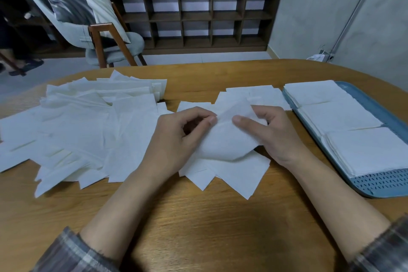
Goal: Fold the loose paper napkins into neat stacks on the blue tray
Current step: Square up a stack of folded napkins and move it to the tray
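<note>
A white paper napkin [223, 141] is bent over on itself at the table's middle. My left hand [176, 139] pinches its upper left edge between thumb and fingers. My right hand [269, 132] pinches its upper right edge. Under it lie a few flat napkins [231, 174]. A big loose pile of napkins [88, 126] spreads over the left of the table. The blue tray [384, 185] sits at the right and holds three neat stacks of folded napkins [340, 117] in a row.
The wooden table [198, 227] has a rounded far edge. More flat napkins [260, 95] lie between my hands and the tray. Beyond the table stand a grey chair [106, 40] with cushions and a dark cubby shelf [196, 15].
</note>
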`<state>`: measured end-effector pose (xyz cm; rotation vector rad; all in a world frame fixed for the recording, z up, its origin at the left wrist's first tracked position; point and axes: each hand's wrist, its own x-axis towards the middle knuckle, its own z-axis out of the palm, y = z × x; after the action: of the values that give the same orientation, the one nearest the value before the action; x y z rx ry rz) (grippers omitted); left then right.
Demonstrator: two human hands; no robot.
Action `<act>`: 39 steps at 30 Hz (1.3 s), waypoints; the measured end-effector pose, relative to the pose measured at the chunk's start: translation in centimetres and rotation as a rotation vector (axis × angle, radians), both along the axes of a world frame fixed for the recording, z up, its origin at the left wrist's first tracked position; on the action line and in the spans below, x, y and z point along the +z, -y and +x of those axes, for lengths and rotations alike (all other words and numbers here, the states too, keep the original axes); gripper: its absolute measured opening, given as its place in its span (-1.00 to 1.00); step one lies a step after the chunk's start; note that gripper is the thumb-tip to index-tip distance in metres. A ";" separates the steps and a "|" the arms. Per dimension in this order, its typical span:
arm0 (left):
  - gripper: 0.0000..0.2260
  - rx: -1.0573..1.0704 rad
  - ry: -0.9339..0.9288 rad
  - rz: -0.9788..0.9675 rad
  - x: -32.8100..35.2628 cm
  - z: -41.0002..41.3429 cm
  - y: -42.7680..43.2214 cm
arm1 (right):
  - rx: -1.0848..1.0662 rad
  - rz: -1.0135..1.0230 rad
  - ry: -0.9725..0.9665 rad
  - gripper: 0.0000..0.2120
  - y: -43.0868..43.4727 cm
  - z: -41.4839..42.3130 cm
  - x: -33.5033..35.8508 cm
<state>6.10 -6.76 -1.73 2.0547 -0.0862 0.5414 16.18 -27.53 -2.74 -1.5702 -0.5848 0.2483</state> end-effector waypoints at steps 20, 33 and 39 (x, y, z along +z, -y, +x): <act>-0.90 0.103 -0.074 -0.210 -0.2 0.7 -0.4 | 0.026 0.126 -0.280 -0.62 -0.5 -0.3 0.9; -0.56 0.219 -0.141 -0.139 0.3 0.4 0.1 | 0.032 0.174 -0.184 -0.37 -0.3 -0.3 1.1; -0.35 -0.020 -0.204 -0.347 0.7 0.0 0.0 | -0.082 -0.095 0.030 -0.23 -0.5 -0.1 0.5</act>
<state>6.06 -6.76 -1.06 1.7554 0.1014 0.3068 16.10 -27.02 -2.22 -1.6886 -0.5369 0.1934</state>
